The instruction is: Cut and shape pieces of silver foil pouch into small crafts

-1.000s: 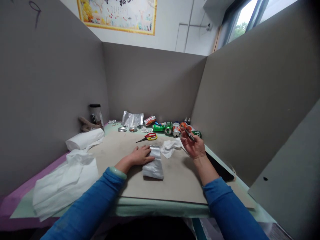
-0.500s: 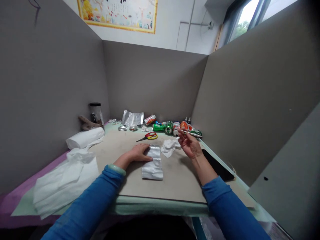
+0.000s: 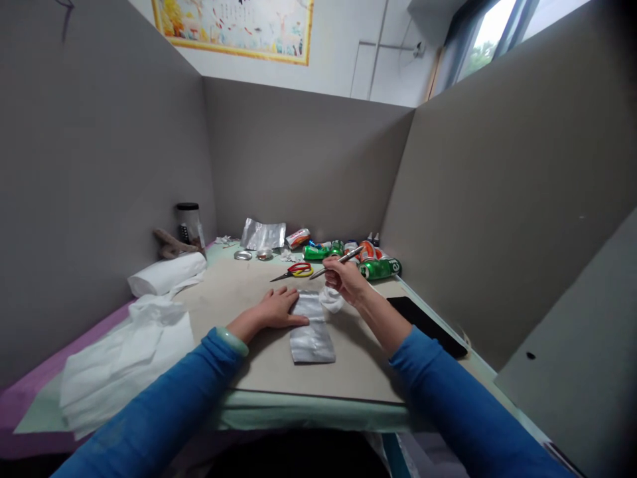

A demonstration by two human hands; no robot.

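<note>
A strip of silvery aluminium sheet (image 3: 312, 335) lies flat on the beige board (image 3: 263, 368) in front of me. My left hand (image 3: 279, 309) rests on its left edge, fingers stretched and thumb across the metal. Above the strip's far end, my right hand (image 3: 346, 279) grips a slim metallic pen (image 3: 354, 253), its tip pointing down and left. A crumpled white tissue (image 3: 330, 300) lies partly hidden beneath that hand. Beyond the strip sit scissors (image 3: 298, 270) with red and yellow handles, their blades shut and pointing left.
Cans, including a green can (image 3: 381, 268), lie at the back right. A larger metal sheet (image 3: 263, 234) leans at the back. On the left are a white paper roll (image 3: 168, 273), paper sheets (image 3: 132, 362) and a jar (image 3: 192, 226). A black tablet-like slab (image 3: 430, 326) lies right. Grey panels surround the table.
My right hand has moved left and turned, bringing the pen from beside the cans to above the strip. The strip has shifted slightly right; my left hand's fingers have spread.
</note>
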